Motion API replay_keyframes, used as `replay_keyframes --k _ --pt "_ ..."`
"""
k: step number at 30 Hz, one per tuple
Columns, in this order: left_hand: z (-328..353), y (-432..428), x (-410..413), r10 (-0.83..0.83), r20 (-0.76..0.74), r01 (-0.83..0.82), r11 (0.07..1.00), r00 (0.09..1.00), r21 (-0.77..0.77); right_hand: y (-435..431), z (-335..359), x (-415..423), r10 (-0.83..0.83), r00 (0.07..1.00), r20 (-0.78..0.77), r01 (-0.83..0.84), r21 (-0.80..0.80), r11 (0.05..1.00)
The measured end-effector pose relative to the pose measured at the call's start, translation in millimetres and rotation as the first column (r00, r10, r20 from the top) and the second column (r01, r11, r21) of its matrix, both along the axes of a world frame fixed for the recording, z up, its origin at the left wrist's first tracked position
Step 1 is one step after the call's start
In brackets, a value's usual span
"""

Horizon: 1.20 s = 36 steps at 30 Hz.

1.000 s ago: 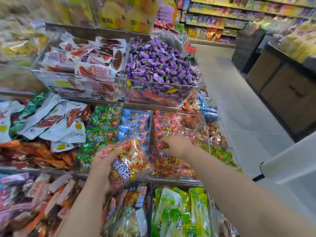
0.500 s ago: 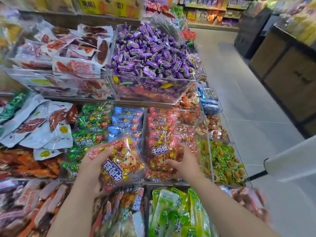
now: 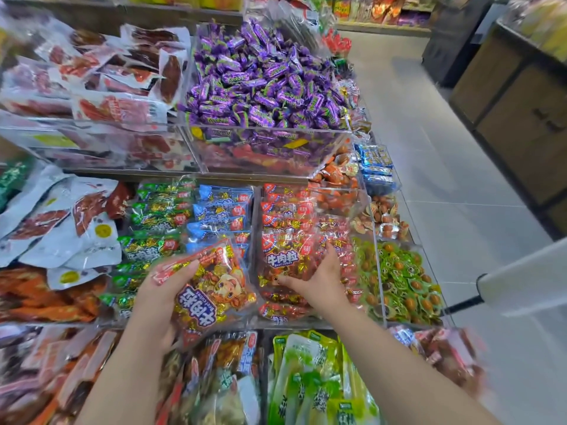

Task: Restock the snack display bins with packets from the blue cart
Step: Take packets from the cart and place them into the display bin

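My left hand (image 3: 162,296) grips a clear red packet of beef cubes (image 3: 208,289), turned upside down, above the front edge of the middle shelf. My right hand (image 3: 319,280) holds a second red beef-cube packet (image 3: 287,259) upright inside the clear bin of red packets (image 3: 288,210), fingers wrapped around its lower right corner. The blue cart is out of view.
Left of that bin lie blue packets (image 3: 221,210) and green packets (image 3: 159,216). A bin of purple candies (image 3: 260,81) sits on the shelf above. Green egg snacks (image 3: 402,280) fill the right bin. A white handle (image 3: 521,277) juts in over the tiled aisle floor (image 3: 445,179).
My right hand has drawn back toward me and now stands a red packet upright at the bin's front. The left hand keeps its packet, nearly still.
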State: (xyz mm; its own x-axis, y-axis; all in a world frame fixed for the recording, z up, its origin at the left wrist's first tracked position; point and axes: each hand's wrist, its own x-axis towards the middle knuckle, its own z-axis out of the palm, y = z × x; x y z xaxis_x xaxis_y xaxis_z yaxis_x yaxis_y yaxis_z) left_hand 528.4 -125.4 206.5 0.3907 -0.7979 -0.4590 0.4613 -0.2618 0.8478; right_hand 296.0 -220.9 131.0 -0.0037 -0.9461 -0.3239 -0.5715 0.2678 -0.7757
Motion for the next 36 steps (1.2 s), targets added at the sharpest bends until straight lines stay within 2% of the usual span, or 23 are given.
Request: replay_keyframes --k 6,14,21,26,31,33,36 --pt "0.0 -1.7 0.2 -0.015 -0.002 0.015 1.0 1.0 0.003 -10.8 -3.1 34.2 -0.035 0.999 0.041 0.041 -0.148 0.988" --pt "1.5 -3.0 0.2 -0.01 0.01 0.009 1.0 1.0 0.019 -22.5 -7.6 46.1 0.046 0.994 -0.103 -0.074 -0.292 0.953" --pt "0.6 -4.1 -0.3 -0.003 0.017 0.002 1.0 1.0 0.023 -15.9 -15.7 35.6 0.126 0.987 -0.098 -0.142 -0.178 0.974" --pt "-2.0 -3.8 1.7 -0.005 0.013 0.004 1.0 1.0 0.029 -10.8 -10.9 31.3 0.042 0.995 -0.085 -0.064 -0.276 0.959" --pt "-2.4 -4.7 1.8 -0.025 0.018 0.025 1.0 1.0 0.018 -15.8 0.1 24.4 0.071 0.961 -0.266 -0.179 -0.408 0.895" --pt "-2.4 -4.6 2.3 -0.028 0.014 0.028 1.0 1.0 0.014 -22.0 4.3 22.0 0.141 0.902 -0.409 -0.323 -0.421 0.847" --pt "-3.1 -4.3 3.0 -0.024 0.009 0.024 1.0 1.0 0.012 -34.4 10.4 19.9 0.211 0.759 -0.616 -0.509 -0.36 0.782"
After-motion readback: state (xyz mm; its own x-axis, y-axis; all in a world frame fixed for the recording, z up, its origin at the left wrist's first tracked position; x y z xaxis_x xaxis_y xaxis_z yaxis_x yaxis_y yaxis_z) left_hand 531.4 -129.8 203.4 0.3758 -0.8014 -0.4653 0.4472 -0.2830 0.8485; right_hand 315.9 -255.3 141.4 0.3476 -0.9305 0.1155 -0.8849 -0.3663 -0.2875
